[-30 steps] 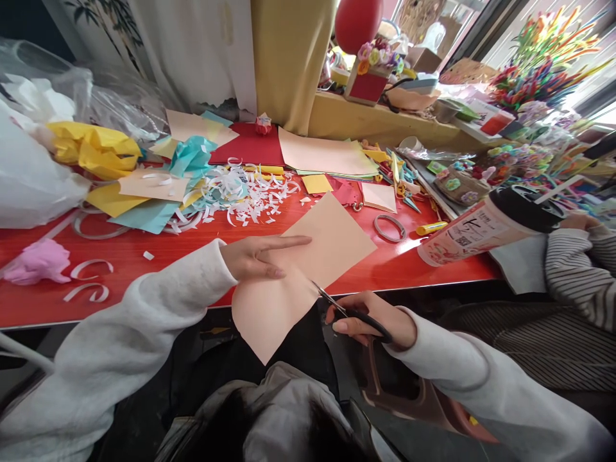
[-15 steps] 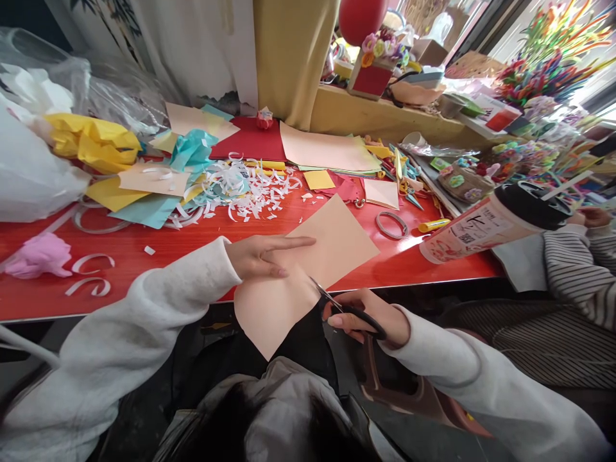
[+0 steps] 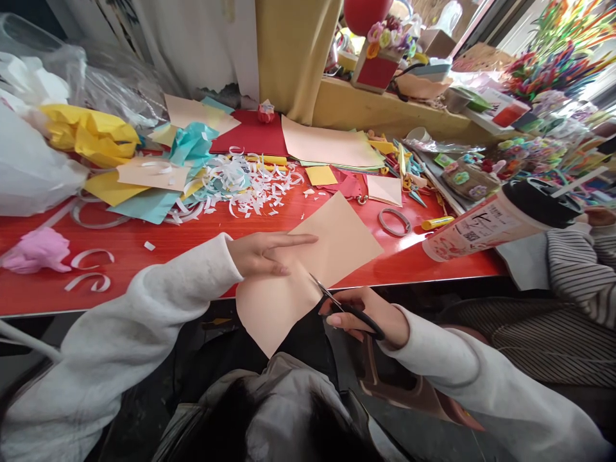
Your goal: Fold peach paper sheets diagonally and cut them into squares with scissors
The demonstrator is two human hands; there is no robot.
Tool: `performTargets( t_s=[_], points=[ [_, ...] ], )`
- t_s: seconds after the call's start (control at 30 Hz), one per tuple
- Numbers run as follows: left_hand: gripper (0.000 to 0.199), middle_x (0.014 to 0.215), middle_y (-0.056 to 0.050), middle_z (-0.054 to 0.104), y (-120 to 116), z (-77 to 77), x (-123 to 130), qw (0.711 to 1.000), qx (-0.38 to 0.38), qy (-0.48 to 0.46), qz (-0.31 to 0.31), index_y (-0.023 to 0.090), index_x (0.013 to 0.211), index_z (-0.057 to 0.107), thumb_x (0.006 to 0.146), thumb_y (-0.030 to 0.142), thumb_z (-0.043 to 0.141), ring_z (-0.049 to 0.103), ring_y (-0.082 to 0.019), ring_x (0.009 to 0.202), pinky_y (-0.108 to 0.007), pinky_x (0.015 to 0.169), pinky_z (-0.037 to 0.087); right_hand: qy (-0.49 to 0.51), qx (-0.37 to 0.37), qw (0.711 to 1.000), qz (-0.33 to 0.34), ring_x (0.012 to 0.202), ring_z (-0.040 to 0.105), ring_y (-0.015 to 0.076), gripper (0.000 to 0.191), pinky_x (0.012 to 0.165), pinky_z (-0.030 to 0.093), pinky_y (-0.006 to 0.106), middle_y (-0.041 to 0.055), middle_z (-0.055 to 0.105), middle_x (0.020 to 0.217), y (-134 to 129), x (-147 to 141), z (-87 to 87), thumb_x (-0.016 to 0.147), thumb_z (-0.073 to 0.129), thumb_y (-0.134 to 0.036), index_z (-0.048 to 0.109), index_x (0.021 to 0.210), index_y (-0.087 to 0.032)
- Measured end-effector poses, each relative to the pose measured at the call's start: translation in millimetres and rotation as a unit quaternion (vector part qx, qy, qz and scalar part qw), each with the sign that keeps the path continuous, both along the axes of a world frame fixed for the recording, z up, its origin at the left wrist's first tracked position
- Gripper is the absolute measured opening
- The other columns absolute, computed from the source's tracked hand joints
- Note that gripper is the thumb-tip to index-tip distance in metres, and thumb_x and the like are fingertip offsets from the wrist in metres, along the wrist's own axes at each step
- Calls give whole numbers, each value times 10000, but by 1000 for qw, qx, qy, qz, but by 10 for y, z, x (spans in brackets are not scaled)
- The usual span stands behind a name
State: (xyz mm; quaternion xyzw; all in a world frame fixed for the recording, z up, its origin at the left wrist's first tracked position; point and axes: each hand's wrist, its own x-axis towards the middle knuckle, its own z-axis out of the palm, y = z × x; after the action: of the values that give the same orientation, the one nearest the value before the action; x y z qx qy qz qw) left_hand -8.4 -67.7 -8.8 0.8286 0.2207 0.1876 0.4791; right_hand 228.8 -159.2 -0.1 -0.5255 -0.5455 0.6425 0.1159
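Note:
A peach sheet of paper [image 3: 337,234] lies partly on the red table, its near half curving down over the front edge. My left hand [image 3: 262,253] holds it at the left side, index finger stretched across the top and thumb pressed on the surface; its other fingers are mostly hidden. In my right hand [image 3: 370,314] is a pair of scissors [image 3: 353,312] with black handles, held just off the table's front edge. The blades meet the paper's right side near its middle, with the tips at a cut line in the sheet.
White paper shreds [image 3: 240,186] and coloured sheets [image 3: 149,199] lie behind my left hand. A roll of tape [image 3: 394,221], a yellow marker [image 3: 437,222] and a tilted drink cup [image 3: 481,224] are to the right. Another person's striped sleeve [image 3: 577,269] shows at the far right.
The view has shifted slightly. Both hands, the scissors and the paper hold nearly the same positions, with no clear change in the cut.

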Motion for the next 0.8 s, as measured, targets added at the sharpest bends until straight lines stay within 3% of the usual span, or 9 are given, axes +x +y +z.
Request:
performTargets(
  t_s=[0.17, 0.5, 0.8],
  points=[
    [584, 1430, -54, 334, -11, -6, 0, 1000, 7, 10, 3, 212, 1335, 378, 804, 358, 569, 410, -255, 1222, -304, 984, 331, -3, 2, 1000, 11, 332, 337, 42, 500, 369, 261, 192, -87, 388, 356, 10, -5, -1, 592, 678, -561, 617, 774, -99],
    [592, 1443, -49, 312, 3, 5, -12, 999, 31, 21, -18, 200, 1359, 330, 818, 284, 556, 283, -219, 1318, -293, 1070, 183, 10, 10, 1000, -4, 313, 337, 34, 397, 346, 237, 187, -75, 403, 394, -6, 5, -38, 596, 710, -493, 559, 637, -128],
    [629, 1460, -55, 275, 18, -2, -31, 998, 35, 34, -36, 199, 1380, 281, 820, 294, 550, 227, -242, 1339, -321, 1086, 143, 13, 0, 1000, -26, 293, 311, 28, 371, 321, 205, 181, -87, 382, 366, -36, -1, -56, 592, 726, -454, 526, 587, -141]
  ],
)
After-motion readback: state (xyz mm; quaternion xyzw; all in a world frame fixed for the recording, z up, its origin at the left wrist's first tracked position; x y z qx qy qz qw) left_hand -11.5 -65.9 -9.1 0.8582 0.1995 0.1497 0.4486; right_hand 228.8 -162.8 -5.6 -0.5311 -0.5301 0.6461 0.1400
